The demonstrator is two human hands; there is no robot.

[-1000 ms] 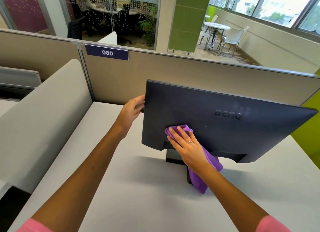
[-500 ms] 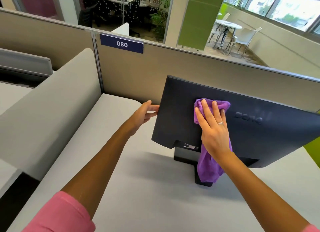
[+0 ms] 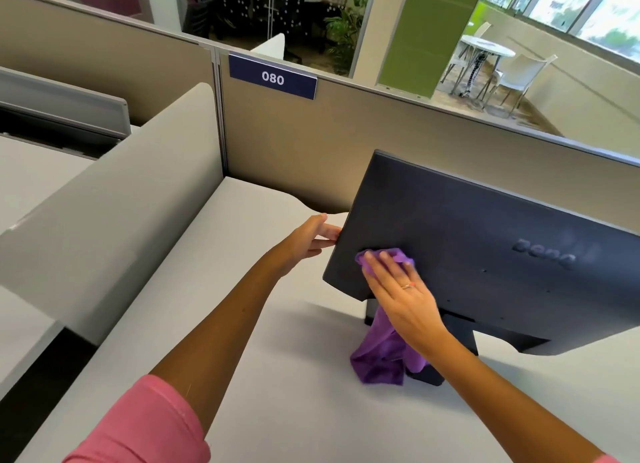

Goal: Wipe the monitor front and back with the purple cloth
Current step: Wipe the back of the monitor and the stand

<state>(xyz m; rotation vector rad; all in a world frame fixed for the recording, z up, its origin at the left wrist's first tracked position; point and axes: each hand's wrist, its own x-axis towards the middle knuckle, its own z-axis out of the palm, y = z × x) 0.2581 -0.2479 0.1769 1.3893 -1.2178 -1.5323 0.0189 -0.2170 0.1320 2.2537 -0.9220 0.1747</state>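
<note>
Beige fabric partitions (image 3: 294, 144) wall off this cubicle, one carrying a dark blue plate (image 3: 273, 77) marked 080 in white; beyond the glass, white chairs stand around a round table.

Fingers (image 3: 375, 267) of the right hand (image 3: 403, 294) lie straight and flat, pressing a bunched corner of the purple cloth (image 3: 384, 353) against the back of the monitor (image 3: 485, 255), near its lower left corner; a thin ring sits on one finger; nothing is pinched, the palm simply pins the fabric; the rest of the soft, crumpled cloth hangs loose below the wrist, draping down in front of the black stand to just above the counter (image 3: 242, 341).

Fingers of the left hand (image 3: 311, 239) curl round the monitor's left edge, thumb on the near side, tips hidden behind the panel, steadying it; the bare forearm runs back to a pink sleeve (image 3: 145, 424).

Outward from there: the monitor's back is a matte, dark grey plastic slab, rectangular, tilted, with raised lettering near the right and small screw holes; its screen side faces away toward the partition; the counter under it is smooth, pale grey, with a curved cut-out at the back; a rounded light grey divider (image 3: 114, 203) rises along the left.
</note>
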